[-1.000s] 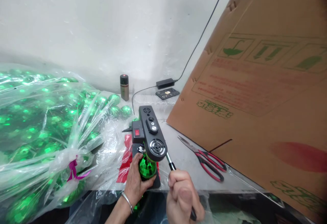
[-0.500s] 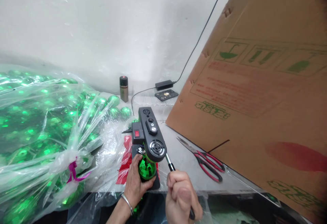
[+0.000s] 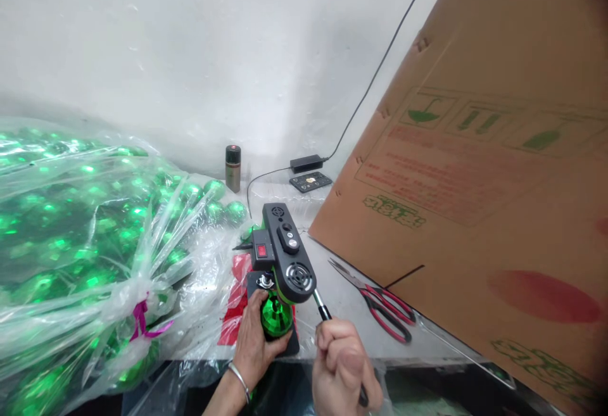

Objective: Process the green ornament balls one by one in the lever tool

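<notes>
My left hand [image 3: 254,330] is closed round a shiny green faceted ball [image 3: 276,315], thumb and fingers on its sides. The ball sits under the front end of a small black bench machine [image 3: 289,248] with a red rocker switch [image 3: 261,251] and round vents. Whatever part of the machine meets the ball's top is hidden beneath the head. My right hand [image 3: 344,365] is wrapped in a fist round the black grip of a metal lever [image 3: 322,305], which comes out of the machine's right side.
Large clear plastic bags [image 3: 95,226] of green balls fill the left, one tied with purple ribbon [image 3: 142,322]. Red-handled scissors [image 3: 387,305] lie right of the machine, against a big cardboard box [image 3: 456,169]. Behind stand a bottle [image 3: 232,169], a power adapter [image 3: 306,163] and a phone [image 3: 310,182].
The machine, the ball and both hands sit slightly farther right in the picture, partly from a small camera shift. Both grips look the same.
</notes>
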`<state>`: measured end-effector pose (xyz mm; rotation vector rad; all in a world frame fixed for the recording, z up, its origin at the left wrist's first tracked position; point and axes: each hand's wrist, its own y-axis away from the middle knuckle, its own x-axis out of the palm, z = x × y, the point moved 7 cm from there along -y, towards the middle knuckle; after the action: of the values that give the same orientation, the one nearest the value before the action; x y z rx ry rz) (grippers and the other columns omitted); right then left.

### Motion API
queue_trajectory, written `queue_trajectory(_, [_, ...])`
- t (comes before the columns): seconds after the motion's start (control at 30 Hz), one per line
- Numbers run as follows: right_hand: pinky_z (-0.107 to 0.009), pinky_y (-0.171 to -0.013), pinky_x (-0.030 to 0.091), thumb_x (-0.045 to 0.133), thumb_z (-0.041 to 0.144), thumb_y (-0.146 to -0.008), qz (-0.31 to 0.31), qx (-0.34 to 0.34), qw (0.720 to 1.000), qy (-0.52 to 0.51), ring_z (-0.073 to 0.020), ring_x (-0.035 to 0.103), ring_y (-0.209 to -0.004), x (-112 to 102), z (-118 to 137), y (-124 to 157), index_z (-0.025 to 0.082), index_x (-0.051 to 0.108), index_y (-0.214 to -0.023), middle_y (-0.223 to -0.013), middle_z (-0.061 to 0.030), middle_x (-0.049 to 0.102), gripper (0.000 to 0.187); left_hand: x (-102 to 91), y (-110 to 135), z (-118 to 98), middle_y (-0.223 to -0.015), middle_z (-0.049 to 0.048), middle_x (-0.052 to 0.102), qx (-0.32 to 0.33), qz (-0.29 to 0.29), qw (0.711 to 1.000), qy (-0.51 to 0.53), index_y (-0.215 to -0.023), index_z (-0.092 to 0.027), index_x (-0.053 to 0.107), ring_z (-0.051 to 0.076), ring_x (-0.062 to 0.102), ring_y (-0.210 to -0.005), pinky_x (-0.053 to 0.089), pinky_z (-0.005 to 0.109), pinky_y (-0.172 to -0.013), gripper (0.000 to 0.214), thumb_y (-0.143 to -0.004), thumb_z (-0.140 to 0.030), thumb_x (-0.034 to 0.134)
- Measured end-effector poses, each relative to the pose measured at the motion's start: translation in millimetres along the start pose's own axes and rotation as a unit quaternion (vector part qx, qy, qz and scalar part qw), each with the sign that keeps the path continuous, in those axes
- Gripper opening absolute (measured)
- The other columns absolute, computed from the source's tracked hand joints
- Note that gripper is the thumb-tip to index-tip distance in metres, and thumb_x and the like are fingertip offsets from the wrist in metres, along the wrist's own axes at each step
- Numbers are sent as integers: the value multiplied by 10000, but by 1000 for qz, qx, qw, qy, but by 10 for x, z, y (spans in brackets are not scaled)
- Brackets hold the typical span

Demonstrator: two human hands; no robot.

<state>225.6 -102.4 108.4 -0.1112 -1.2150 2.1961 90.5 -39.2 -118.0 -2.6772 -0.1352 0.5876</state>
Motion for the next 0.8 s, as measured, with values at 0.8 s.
queue_trajectory(0.8, [-229,-555,402,579,272,-1182,20,66,998,8,-105,550,-595,-32,23,-217,220,461,-657,-599,57,445,541,-264,120,-73,-1516,205,756,67,-18,997,-42,-1574,-225,546,420,786,-1389,704,605,-1112,816,-864,-300,941])
